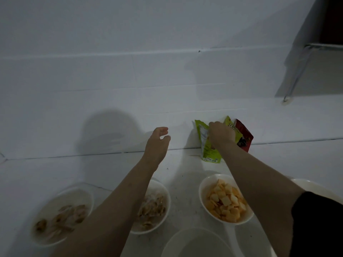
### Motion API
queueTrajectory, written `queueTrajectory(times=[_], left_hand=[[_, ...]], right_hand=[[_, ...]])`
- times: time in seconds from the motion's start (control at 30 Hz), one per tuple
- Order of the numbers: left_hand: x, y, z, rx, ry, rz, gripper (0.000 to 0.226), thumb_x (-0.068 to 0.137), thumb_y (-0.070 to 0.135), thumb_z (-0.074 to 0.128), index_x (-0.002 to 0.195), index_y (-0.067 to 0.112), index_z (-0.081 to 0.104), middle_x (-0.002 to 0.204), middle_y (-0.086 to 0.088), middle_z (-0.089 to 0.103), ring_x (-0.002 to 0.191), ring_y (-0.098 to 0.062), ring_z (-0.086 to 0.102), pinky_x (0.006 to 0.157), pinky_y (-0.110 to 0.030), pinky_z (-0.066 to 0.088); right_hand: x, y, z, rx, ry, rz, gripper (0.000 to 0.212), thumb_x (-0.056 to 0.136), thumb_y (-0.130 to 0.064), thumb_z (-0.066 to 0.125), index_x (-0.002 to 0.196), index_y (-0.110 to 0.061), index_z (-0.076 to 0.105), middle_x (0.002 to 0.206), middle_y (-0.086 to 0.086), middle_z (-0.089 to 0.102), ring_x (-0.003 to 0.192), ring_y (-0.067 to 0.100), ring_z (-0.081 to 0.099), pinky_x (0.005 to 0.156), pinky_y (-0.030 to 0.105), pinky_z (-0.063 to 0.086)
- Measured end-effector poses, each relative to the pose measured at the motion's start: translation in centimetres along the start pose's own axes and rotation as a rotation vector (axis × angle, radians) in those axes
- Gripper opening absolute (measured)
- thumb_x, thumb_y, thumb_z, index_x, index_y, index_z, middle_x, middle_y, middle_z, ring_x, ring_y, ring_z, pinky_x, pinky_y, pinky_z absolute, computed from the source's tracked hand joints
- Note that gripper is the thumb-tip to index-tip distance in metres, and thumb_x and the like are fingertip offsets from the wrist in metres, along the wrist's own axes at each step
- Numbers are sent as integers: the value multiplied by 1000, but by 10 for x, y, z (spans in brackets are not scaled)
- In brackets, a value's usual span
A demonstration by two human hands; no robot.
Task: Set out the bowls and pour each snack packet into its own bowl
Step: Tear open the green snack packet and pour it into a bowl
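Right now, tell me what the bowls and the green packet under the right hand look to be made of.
Bowl of orange crackers: smooth glossy white, thin rim with soft sheen; ceramic or melamine, can't tell which. Green packet: printed plastic film, likely, since it creases and shines where the right hand grips it.
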State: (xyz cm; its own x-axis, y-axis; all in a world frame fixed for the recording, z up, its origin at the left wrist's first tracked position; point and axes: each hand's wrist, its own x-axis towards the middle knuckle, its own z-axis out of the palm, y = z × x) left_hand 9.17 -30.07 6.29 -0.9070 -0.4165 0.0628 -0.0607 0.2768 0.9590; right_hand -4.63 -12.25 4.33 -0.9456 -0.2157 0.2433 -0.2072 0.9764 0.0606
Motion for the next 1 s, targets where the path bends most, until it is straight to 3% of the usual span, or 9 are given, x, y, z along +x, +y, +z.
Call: queueTrajectory(times=[0.07, 0.13, 0.3, 0.47, 0.8, 1.0], left_hand=[[-6, 3, 0, -9, 7, 6, 32, 96, 13, 49, 126, 23, 54, 129, 7, 58, 116, -15, 54, 105, -43, 44], [-14, 6, -3, -21, 17, 21, 30, 96, 13, 50, 124, 23, 54, 127, 8, 59, 116, -15, 55, 104, -41, 45], [-41, 14, -20, -102, 127, 78, 24, 93, 13, 54, 113, 24, 59, 114, 10, 63, 109, -13, 58, 101, -42, 47], [-91, 17, -58, -171, 288, 171, 21, 92, 9, 54, 102, 26, 58, 107, 14, 62, 92, 0, 57, 92, -39, 50], [-189, -10, -172, -246, 577, 194, 22, 92, 6, 53, 96, 27, 58, 100, 14, 62, 91, -6, 58, 85, -32, 50], [-207, -29, -237, -246, 596, 192, 24, 92, 5, 52, 92, 28, 58, 100, 9, 63, 91, -11, 59, 82, -31, 49]], right_hand=[[-8, -4, -6, 156, 45, -8, 16, 95, -5, 43, 107, -11, 51, 100, 8, 62, 82, 29, 61, 53, 31, 38], [-15, -8, -18, 259, 120, -22, 7, 97, -7, 40, 98, -9, 46, 90, 10, 62, 69, 28, 53, 46, 28, 30], [-49, -31, -64, 503, 311, -95, 25, 104, -31, 35, 88, -12, 40, 71, 2, 51, 67, 30, 54, 50, 31, 30], [-99, -72, -102, 838, 444, -177, 28, 101, -27, 42, 81, -8, 46, 62, 2, 48, 60, 26, 50, 50, 32, 31], [-205, -171, -154, 1119, 436, -393, 30, 101, -27, 44, 77, -9, 45, 60, -1, 47, 57, 22, 48, 52, 40, 39], [-248, -224, -168, 1290, 368, -401, 34, 102, -24, 48, 79, 0, 51, 63, 3, 49, 58, 8, 41, 50, 20, 32]])
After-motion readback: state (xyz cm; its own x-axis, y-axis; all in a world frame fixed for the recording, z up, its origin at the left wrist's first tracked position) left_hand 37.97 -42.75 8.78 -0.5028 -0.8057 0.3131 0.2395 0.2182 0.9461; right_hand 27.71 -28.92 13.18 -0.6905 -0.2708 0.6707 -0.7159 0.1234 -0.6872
